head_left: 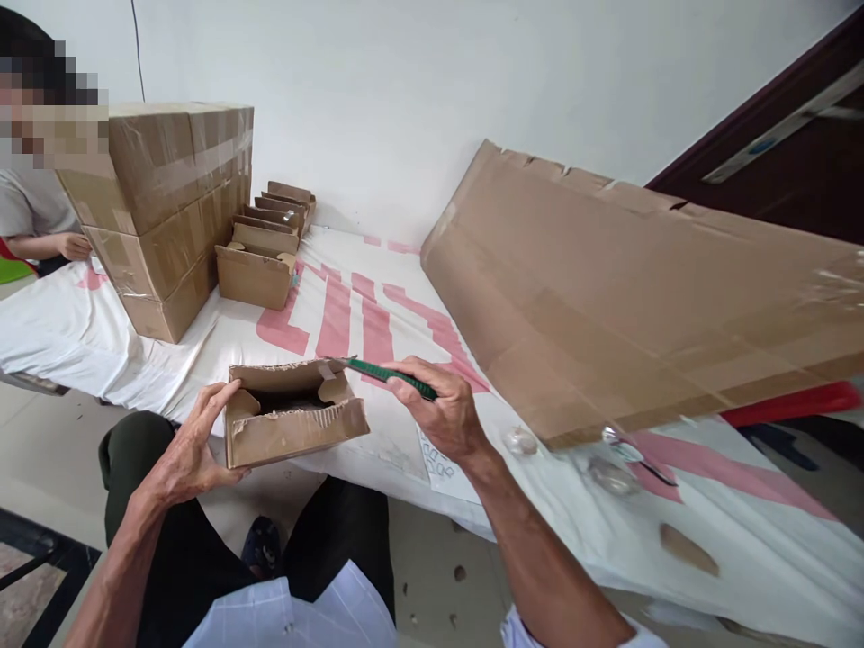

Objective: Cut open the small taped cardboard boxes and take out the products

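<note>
A small cardboard box [297, 432] with ragged cut edges sits tilted at the table's near edge, its top gaping and its inside dark. My left hand [195, 441] grips the box's left end, thumb low and fingers at the upper corner. In my right hand [438, 405] is a green utility knife [388, 371], its tip at the far right upper edge of the box. Whether the blade touches the cardboard I cannot tell.
Taped cartons [162, 207] stand stacked at the left, with a person [33, 207] behind them. Several opened small boxes [256, 270] line up beside the stack. A large cardboard sheet [627, 297] leans at the right. Small plastic-wrapped items [613, 475] lie before it on the cloth-covered table [405, 441].
</note>
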A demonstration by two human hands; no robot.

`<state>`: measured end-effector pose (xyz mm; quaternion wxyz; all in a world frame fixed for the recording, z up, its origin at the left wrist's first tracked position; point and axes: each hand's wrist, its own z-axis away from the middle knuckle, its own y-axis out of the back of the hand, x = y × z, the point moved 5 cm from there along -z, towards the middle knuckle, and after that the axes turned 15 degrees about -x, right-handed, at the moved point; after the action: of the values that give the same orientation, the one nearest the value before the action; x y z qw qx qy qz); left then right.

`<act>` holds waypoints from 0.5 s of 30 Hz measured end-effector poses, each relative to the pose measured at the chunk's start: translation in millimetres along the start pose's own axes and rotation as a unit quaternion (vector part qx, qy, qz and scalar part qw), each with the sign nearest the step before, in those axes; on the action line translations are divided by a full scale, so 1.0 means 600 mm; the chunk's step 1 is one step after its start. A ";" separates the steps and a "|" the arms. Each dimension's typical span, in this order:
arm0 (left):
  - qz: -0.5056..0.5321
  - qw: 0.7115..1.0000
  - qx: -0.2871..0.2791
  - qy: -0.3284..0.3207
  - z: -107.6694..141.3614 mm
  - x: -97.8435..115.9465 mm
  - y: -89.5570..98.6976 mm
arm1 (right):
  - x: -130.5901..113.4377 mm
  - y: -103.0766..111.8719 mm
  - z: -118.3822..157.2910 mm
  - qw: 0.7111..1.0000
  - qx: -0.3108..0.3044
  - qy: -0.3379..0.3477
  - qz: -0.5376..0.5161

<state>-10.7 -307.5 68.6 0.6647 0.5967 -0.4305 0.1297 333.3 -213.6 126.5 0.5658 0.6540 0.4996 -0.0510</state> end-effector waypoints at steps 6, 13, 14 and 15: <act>0.030 1.000 0.004 0.007 -0.004 -0.016 0.003 | 0.156 -0.108 0.040 0.991 0.036 -0.132 0.005; 0.061 0.998 0.012 0.016 -0.005 -0.037 0.002 | 0.200 -0.160 0.048 0.986 0.051 -0.150 -0.045; 0.064 0.998 0.014 0.018 -0.006 -0.040 0.003 | 0.187 -0.152 0.041 0.987 0.057 -0.138 -0.051; 0.066 0.998 0.015 0.020 -0.007 -0.042 0.004 | 0.170 -0.141 0.032 0.989 0.063 -0.121 -0.054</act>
<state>-25.4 -294.3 51.9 0.6544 0.5739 -0.4535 0.1915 333.3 -180.0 -3.2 0.5762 0.6495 0.4576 -0.1916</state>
